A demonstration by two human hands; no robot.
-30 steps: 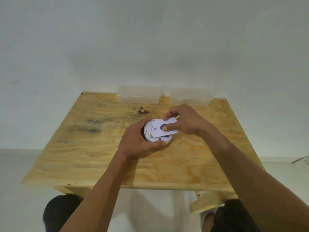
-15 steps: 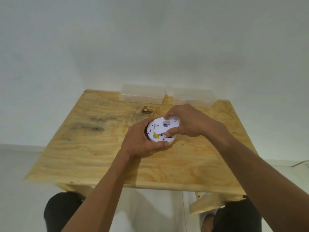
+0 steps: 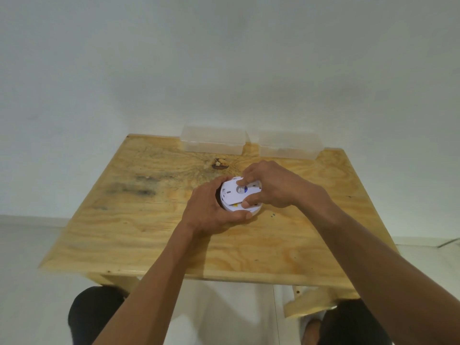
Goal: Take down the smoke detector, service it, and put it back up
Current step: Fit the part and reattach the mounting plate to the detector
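White walls close in behind a plywood counter (image 3: 154,235), its top marked by a dark knot (image 3: 220,163) toward the far edge and a grey smudge (image 3: 134,188) toward the left side. Against the far edge stand two clear plastic boxes, the left box (image 3: 213,140) and the right box (image 3: 290,145), side by side with a small gap between them, both lidded.

Near the middle of the counter, a little toward the far edge, sits the smoke detector (image 3: 240,195), a round white unit lying with its back side up; a small yellow patch shows near its front rim. The left hand (image 3: 211,207) wraps round its left and near side, fingers behind it and the thumb curled along the front rim, a firm grip on the body. The right hand (image 3: 271,185) comes over from the right, its grip pinching a white plastic cover piece (image 3: 234,192) that lies across the top of the detector, forefinger on the far edge of the piece and thumb on the near edge. A round hole in that piece shows a touch of blue.

Below the near edge of the counter the person's dark-clad knees (image 3: 94,314) show over a pale floor (image 3: 224,314).
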